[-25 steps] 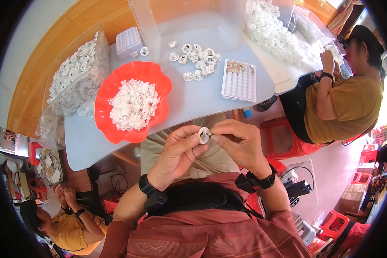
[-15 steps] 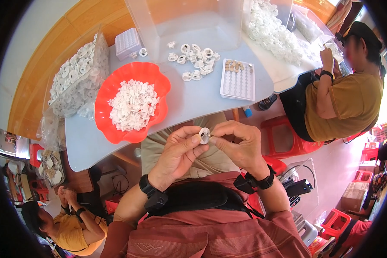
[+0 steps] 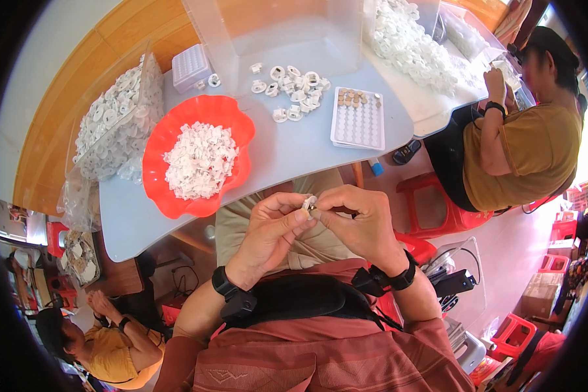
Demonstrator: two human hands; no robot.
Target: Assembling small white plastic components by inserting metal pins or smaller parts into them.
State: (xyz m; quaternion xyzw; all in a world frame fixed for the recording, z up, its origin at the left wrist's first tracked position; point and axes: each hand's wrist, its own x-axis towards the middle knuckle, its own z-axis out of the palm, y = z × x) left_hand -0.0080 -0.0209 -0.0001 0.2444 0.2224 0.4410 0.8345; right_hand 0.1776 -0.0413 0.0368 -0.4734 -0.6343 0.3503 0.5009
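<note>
white part (image 3: pixel 310 202) held between hands (image 3: pixel 270 228)

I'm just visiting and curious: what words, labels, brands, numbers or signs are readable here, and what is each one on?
No text can be read in this picture.
Red shirt: a pale zigzag mark, no letters I can make out.
Cardboard box at right: any print is too small and blurred.
White part between left hand and right hand: too small to tell.

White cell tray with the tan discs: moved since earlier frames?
No. The white cell tray keeps its place against the right end of the blue-grey table; both drift slightly left in view together, which suggests camera motion.
</note>
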